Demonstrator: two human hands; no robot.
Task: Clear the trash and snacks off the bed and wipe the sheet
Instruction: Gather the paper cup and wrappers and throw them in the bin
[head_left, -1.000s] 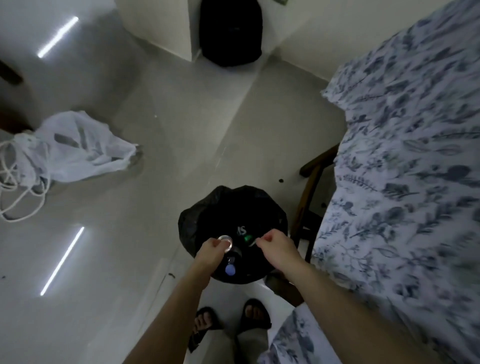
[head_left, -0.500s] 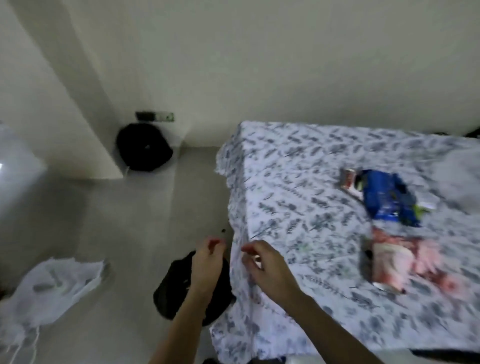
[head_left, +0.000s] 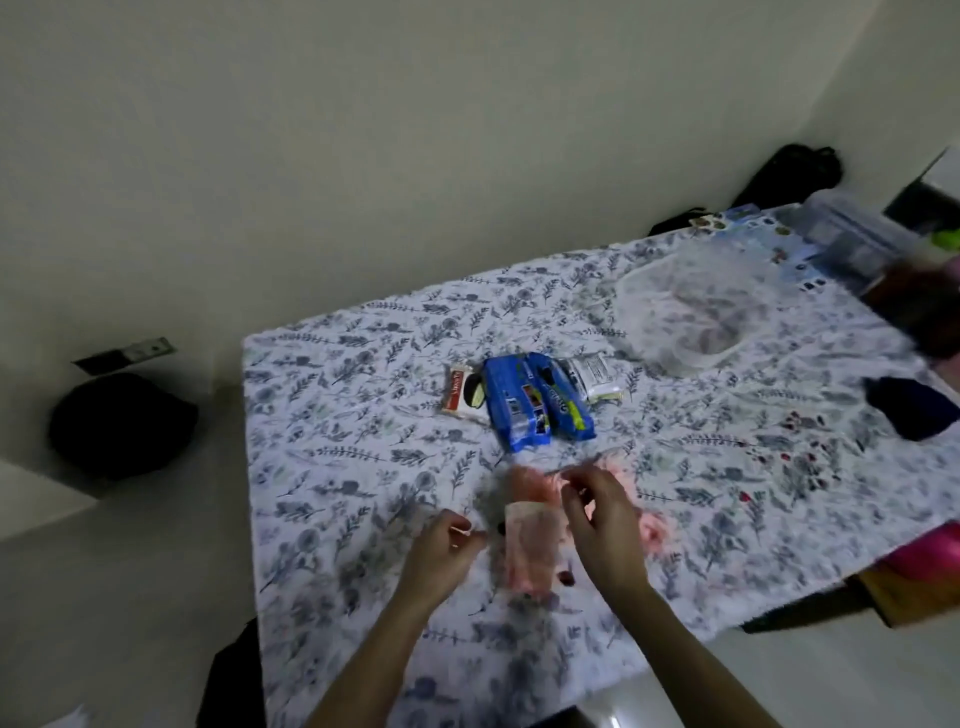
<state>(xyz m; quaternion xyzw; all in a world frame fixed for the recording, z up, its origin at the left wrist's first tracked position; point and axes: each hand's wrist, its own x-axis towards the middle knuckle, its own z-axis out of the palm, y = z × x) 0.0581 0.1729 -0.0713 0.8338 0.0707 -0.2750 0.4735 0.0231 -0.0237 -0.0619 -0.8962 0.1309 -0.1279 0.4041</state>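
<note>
The bed's floral sheet (head_left: 337, 415) fills the middle of the view. A pink snack packet (head_left: 530, 551) lies near the front edge, with crumpled pink wrapping (head_left: 535, 483) just behind it. My left hand (head_left: 444, 548) hovers at the packet's left side, fingers loosely bent and empty. My right hand (head_left: 605, 519) is over the packet's right side and the wrapping, fingers curled; blur hides whether it grips anything. Farther back lie two blue snack packs (head_left: 524, 410), a white cookie pack (head_left: 462, 397) and a white packet (head_left: 595, 376).
A clear plastic bag (head_left: 685, 312) and a dark cloth item (head_left: 909, 410) lie on the bed's right part, with a blurred clear box (head_left: 872, 249) behind. A black bag (head_left: 119, 421) sits on the floor at left. The black trash bag (head_left: 228, 675) is below the bed's left corner.
My view swung from the trash bag on the floor up and right onto the bed. Both hands left the bag, where they held small trash, and moved over the pink packet.
</note>
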